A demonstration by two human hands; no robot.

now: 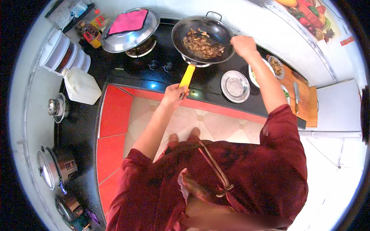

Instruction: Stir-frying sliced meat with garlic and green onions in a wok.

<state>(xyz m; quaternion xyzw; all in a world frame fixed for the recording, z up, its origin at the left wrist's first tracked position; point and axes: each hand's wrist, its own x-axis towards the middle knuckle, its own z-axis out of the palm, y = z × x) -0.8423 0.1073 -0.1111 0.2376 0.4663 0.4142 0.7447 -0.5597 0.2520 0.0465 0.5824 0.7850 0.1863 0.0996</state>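
Observation:
My left hand (173,94) grips the yellow handle (188,75) of a dark wok (180,30) on the right-hand burner. Sliced, browned food (202,46) lies across the wok's bottom. At the wok's right rim, my right hand (244,46) is closed around a thin utensil (221,44), probably a spatula, whose lower end reaches into the food. Its handle is mostly hidden in my fist. A shallow metal plate (235,86) rests on the black counter below my right forearm.
Left of the wok, a large metal lid (130,37) with a pink cloth (128,21) covers another pan. Bowls of food, one a bowl of browned pieces (276,67), stand right beside a wooden cutting board (303,86) holding a knife (296,96). A plastic jug (82,86) and cookers line the left counter.

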